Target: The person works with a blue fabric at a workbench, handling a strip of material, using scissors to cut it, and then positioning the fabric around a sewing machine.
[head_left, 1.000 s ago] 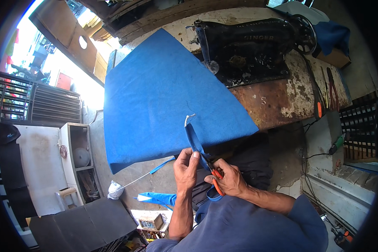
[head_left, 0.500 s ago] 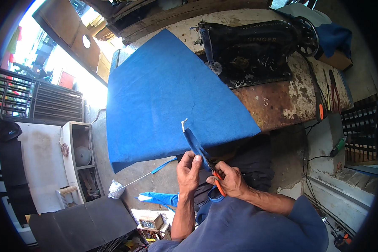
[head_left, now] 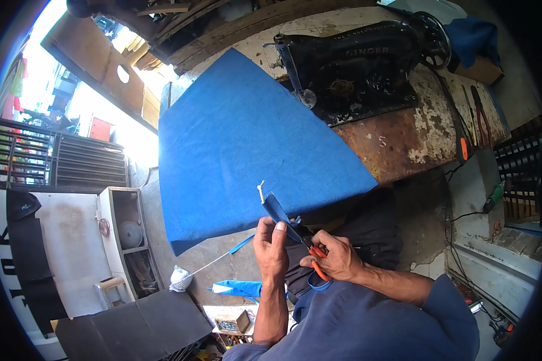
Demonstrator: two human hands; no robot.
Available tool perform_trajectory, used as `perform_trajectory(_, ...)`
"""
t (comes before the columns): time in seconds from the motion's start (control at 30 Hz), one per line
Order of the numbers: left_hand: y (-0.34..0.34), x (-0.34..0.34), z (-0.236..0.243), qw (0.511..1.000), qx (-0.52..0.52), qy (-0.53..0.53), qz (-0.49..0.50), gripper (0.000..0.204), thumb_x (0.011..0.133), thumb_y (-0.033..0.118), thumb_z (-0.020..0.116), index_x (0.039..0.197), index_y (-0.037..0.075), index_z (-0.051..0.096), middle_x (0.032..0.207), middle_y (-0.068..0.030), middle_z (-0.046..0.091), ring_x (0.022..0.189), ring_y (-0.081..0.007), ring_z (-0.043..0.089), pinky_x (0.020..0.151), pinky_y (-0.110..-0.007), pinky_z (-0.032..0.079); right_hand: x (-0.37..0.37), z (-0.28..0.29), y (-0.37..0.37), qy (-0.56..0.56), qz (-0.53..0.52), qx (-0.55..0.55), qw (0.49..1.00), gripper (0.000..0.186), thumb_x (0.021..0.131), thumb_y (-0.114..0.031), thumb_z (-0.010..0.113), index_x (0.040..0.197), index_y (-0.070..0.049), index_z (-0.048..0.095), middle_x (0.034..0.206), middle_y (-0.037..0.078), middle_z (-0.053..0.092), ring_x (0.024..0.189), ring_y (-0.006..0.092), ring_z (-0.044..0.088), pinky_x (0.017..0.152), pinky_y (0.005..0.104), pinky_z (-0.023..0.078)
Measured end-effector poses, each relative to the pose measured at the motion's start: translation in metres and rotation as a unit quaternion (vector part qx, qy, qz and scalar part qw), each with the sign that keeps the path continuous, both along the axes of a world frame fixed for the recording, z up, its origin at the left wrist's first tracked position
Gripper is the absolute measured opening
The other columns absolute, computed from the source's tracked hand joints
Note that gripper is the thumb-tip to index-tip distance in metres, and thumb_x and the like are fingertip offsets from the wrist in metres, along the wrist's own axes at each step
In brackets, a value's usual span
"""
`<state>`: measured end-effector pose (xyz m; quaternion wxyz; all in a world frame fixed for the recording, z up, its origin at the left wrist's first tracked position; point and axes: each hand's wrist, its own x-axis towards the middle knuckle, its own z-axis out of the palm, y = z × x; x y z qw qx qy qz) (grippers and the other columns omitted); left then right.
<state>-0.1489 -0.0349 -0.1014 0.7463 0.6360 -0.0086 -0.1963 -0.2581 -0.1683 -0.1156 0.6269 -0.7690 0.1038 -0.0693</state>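
Note:
My left hand pinches a narrow blue fabric strip between thumb and fingers. A white cord sticks out of the strip's far end. In my right hand is a pair of scissors with orange handles, the handles spread apart. Their dark blades point toward the strip just beside my left fingertips; a small blue flap of material stands up there. Whether the blades touch the strip is hard to make out. Beyond my hands, a large blue fabric sheet lies over the table, its near edge hanging down.
A black sewing machine stands on the worn table beyond the sheet's right side. Pliers lie at the table's right end. To the lower left are a white ball of cord, blue scraps and a black panel.
The scissors' handles are wider apart, and a small flap of blue stands up by the blades. The whole view has shifted slightly; both hands keep their holds.

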Motion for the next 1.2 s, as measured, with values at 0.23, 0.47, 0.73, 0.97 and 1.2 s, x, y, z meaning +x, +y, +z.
perform_trajectory(0.23,-0.002,-0.005,0.001,0.999,0.003,-0.027,-0.02,0.015,0.101,0.017,0.063,0.102,0.002,0.064,0.099,-0.0042,0.07,0.091,-0.0093,0.06,0.085,-0.026,0.046,0.007,0.0,0.002,-0.045,-0.029,0.0,0.999,0.053,0.076,-0.036,0.091,0.093,-0.004,0.052,0.069,0.008,0.058,0.06,0.0191,0.06,0.055,0.0337,0.049)
perform_trajectory(0.47,-0.004,-0.009,-0.004,0.999,-0.016,-0.04,0.023,0.016,0.101,0.016,0.062,0.105,0.001,0.065,0.101,-0.0043,0.069,0.092,-0.0094,0.059,0.086,-0.026,0.045,0.005,0.002,-0.009,-0.018,0.019,0.004,1.0,0.057,0.074,-0.04,0.091,0.099,-0.003,0.054,0.075,0.009,0.059,0.065,0.0208,0.061,0.059,0.036,0.05)
perform_trajectory(0.73,-0.004,-0.01,-0.002,0.999,-0.019,-0.037,0.027,0.016,0.102,0.016,0.062,0.105,0.0,0.065,0.102,-0.0051,0.069,0.093,-0.0099,0.059,0.087,-0.026,0.045,0.01,0.0,-0.011,-0.073,0.002,-0.074,0.995,0.062,0.074,-0.046,0.089,0.101,-0.002,0.056,0.079,0.009,0.06,0.068,0.0232,0.061,0.06,0.036,0.05)
perform_trajectory(0.97,-0.004,-0.011,-0.005,0.999,-0.011,-0.05,0.015,0.016,0.103,0.017,0.06,0.105,0.001,0.06,0.101,-0.0066,0.069,0.087,-0.0082,0.06,0.08,-0.023,0.046,0.005,0.0,-0.012,-0.039,0.017,-0.01,0.999,0.057,0.075,-0.042,0.089,0.098,-0.003,0.055,0.075,0.009,0.058,0.064,0.0212,0.06,0.058,0.0358,0.049)
perform_trajectory(1.2,-0.003,-0.012,-0.001,0.999,0.01,-0.048,-0.016,0.019,0.102,0.019,0.062,0.105,0.0,0.061,0.102,-0.0071,0.07,0.089,-0.0101,0.061,0.084,-0.026,0.048,0.009,0.001,-0.011,-0.059,0.001,-0.022,0.998,0.052,0.076,-0.037,0.09,0.096,-0.004,0.054,0.072,0.008,0.056,0.061,0.0195,0.058,0.055,0.034,0.047)
